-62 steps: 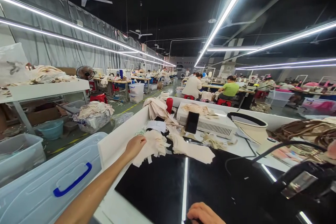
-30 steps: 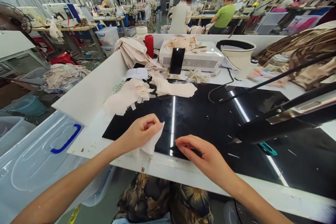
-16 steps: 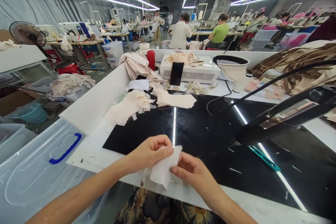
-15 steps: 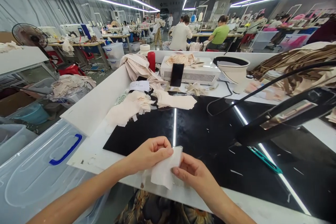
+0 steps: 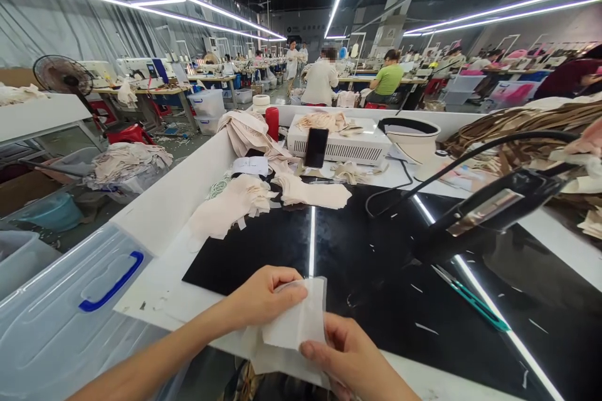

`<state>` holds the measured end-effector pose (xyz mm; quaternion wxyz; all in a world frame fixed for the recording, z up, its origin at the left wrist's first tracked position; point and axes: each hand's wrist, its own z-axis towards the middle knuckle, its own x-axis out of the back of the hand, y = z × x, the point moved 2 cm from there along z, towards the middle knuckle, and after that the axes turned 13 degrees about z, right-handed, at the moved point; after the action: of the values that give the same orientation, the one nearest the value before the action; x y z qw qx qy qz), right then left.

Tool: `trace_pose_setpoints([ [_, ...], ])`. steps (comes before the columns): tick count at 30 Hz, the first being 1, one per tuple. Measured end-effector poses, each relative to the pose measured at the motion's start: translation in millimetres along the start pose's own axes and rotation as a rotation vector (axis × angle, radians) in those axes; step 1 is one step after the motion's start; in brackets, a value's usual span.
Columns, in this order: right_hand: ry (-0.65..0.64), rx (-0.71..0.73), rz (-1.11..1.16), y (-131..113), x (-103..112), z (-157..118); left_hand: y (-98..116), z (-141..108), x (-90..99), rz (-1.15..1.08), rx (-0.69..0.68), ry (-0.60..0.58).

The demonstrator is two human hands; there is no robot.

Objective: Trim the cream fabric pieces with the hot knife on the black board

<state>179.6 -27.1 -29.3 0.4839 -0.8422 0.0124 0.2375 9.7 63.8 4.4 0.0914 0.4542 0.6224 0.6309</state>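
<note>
White sheet [image 5: 301,319], 1 stack of at least 2 thin layers, held in both hands over the near edge of the table [image 5: 155,291]. Can't get an exact layer count; the lower one is see-through and sticks out below the top one.

2 hands of mine, both closed on it. Left hand [image 5: 270,297]: thumb on top near the upper left edge, fingers curled. Right hand [image 5: 350,351]: pinching the right edge lower down, thumb in front.

Under and beyond: 1 black mat [image 5: 357,269], at least 4 pale slivers loose on it. 1 teal snips [image 5: 470,297] lying on the mat, right side. 1 black arm-like device [image 5: 484,222] further right, 1 black cable arching over it.

Far side of the mat: 2 piles of cream pieces, left pile [image 5: 230,203] and right pile [image 5: 313,191], both overlapping the mat; pieces per pile not countable. Behind them 1 white label [image 5: 250,166], 1 phone [image 5: 316,148] upright against 1 vented white box [image 5: 348,141], 1 red spool [image 5: 271,124], 1 round cream container [image 5: 409,141].

Left of the table: 1 clear bin [image 5: 56,332], 1 blue handle [image 5: 110,282] showing. Right edge of view: 1 hand of another person [image 5: 587,138].
</note>
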Motion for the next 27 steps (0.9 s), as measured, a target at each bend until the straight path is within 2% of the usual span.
trace_pose_setpoints([
  [4, 0.057, -0.03, -0.048, 9, 3, 4, -3, 0, -1.1, -0.007, 0.021, 0.019],
  [9, 0.043, 0.079, -0.024, 12, -3, 7, 1, 1, 0.4, -0.004, 0.034, 0.056],
  [12, 0.0, 0.079, -0.077, 4, -8, 6, 0, 3, 2.1, 0.001, 0.027, 0.081],
  [16, 0.024, 0.155, -0.329, -20, -8, 7, 4, 12, 11.6, 0.082, -0.057, 0.139],
  [20, 0.139, 0.284, -0.485, -41, 4, 14, 12, 32, 33.0, 0.286, -0.13, 0.226],
  [23, 0.265, 0.361, -0.583, -46, 18, 16, 15, 47, 46.9, 0.421, -0.152, 0.272],
  [25, 0.349, 0.394, -0.668, -47, 27, 13, 16, 49, 52.1, 0.456, -0.157, 0.314],
  [27, 0.419, 0.437, -0.762, -50, 34, 4, 22, 40, 55.0, 0.477, -0.161, 0.379],
])
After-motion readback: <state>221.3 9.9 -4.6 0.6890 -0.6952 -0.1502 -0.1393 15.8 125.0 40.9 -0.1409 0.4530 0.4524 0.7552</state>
